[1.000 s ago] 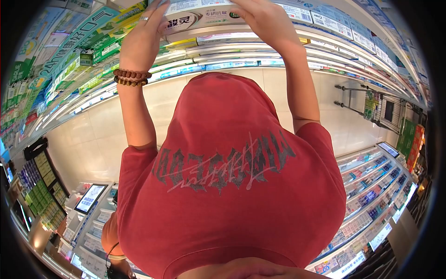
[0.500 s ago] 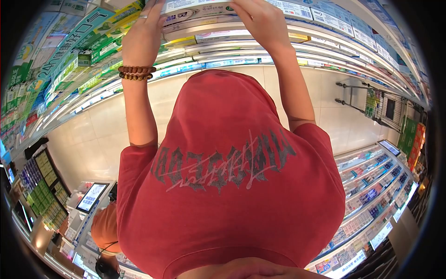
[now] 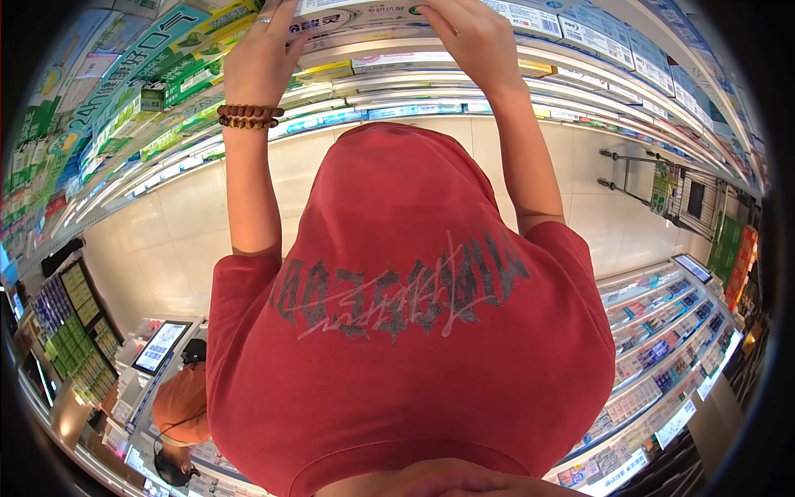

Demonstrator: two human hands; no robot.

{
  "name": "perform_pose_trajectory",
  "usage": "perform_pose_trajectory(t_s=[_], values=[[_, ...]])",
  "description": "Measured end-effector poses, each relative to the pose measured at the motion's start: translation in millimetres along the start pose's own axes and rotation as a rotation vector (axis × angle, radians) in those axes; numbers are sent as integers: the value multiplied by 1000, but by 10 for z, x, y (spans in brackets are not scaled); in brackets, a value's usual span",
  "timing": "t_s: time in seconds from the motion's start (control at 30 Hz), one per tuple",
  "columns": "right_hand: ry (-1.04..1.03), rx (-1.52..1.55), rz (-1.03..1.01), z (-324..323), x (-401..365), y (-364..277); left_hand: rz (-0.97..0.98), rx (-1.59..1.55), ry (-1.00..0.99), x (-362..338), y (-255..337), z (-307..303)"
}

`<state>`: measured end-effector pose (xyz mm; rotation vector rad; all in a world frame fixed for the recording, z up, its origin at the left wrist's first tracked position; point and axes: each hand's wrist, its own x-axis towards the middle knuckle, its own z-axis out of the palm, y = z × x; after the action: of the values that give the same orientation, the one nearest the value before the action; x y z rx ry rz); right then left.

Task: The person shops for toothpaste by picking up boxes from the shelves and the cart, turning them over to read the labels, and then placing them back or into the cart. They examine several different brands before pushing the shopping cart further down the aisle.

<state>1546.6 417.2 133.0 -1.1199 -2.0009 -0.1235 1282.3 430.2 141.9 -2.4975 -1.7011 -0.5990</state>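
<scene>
A long white toothpaste-style box [image 3: 364,16] with dark lettering and a green mark lies across the top edge of the view, at the front of a lit shelf. My left hand [image 3: 261,62], with two beaded bracelets on the wrist, grips its left end, the thumb along the near side. At its right end my right hand [image 3: 474,41] holds on, its thumb near the green mark. The upper frame edge cuts off some fingertips of both hands. Beside my right hand, more white and blue boxes [image 3: 596,41] stand in a row.
Green and yellow boxes [image 3: 186,74] fill the shelves at left. Lower shelf edges [image 3: 414,83] run below my hands. A shopping cart [image 3: 691,199] stands on the floor at right. Behind me are display shelves [image 3: 654,348], a screen [image 3: 161,346] and a person in orange-brown [image 3: 180,406].
The white box has shifted slightly away from me, and more lettering shows beside my left hand. Both hands have moved slightly right. The person behind now shows more of the head.
</scene>
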Motion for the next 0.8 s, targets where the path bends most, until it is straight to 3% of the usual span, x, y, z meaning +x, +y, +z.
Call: perform_pose_trajectory(t_s=[0.6, 0.7, 0.8], values=[[-87, -3, -50, -70, 30, 86, 38, -5, 74, 14, -41, 90], [-105, 12, -39, -81, 26, 101, -75, -17, -67, 38, -2, 28], [-115, 31, -32, -94, 24, 108, -5, 11, 12, 32, -35, 67]])
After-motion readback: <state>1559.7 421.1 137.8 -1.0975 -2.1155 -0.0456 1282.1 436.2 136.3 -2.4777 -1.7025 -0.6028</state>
